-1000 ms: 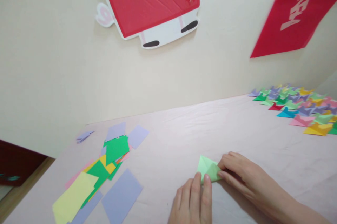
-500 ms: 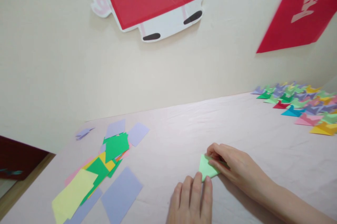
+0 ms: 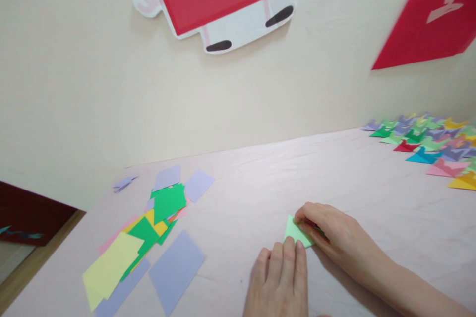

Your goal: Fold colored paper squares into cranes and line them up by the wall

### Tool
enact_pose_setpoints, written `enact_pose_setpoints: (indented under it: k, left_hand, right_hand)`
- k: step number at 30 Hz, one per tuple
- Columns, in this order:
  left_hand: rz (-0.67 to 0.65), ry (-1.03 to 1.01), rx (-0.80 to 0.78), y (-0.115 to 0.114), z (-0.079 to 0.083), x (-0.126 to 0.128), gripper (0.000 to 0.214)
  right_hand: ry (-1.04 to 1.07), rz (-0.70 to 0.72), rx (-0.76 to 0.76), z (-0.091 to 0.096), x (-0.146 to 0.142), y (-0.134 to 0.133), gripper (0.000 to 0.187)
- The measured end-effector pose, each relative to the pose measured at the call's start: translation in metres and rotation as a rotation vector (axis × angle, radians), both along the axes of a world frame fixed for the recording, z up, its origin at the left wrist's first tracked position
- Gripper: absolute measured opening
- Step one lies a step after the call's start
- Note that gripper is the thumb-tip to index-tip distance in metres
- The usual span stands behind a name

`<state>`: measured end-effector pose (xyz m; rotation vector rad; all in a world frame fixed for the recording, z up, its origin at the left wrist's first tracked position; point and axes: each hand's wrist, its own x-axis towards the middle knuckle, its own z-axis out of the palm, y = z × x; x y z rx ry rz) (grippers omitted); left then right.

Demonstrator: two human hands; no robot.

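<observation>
A small piece of folded light green paper [image 3: 295, 230] lies on the table between my hands. My left hand [image 3: 280, 275] rests flat with its fingers stretched out, the fingertips pressing the paper's near edge. From the right, my right hand [image 3: 330, 230] closes its thumb and curled fingers on the paper's right side. The part of the paper under those fingers is hidden.
Loose coloured paper sheets, among them a yellow one [image 3: 111, 270], a green one [image 3: 170, 203] and a lilac one [image 3: 177, 272], lie on the left. Several folded paper figures [image 3: 424, 155] stand at the back right. Behind the table [image 3: 238, 183] rises a wall [image 3: 238, 98].
My left hand's fingers have slid slightly forward over the near part of the green paper. My right hand stays on its right side. The whole view has shifted a little.
</observation>
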<state>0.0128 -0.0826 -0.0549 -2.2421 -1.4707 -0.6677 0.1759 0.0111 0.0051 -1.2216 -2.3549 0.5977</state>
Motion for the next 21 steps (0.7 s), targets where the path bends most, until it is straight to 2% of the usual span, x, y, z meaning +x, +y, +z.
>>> enact_pose_setpoints:
  k: [6,12,21]
  left_hand:
    - [-0.011,0.050,-0.012,0.000,0.005,-0.001,0.078]
    - [-0.044,0.135,-0.070,0.001,0.018,-0.004,0.076]
    - [-0.118,0.161,-0.129,0.009,0.037,-0.005,0.071]
  right_hand:
    - [0.006,-0.011,0.012,-0.002,-0.001,0.000,0.019]
    - [0.005,-0.018,0.022,-0.001,-0.002,0.001,0.018]
    - [-0.044,-0.021,0.033,-0.001,-0.003,-0.004,0.015]
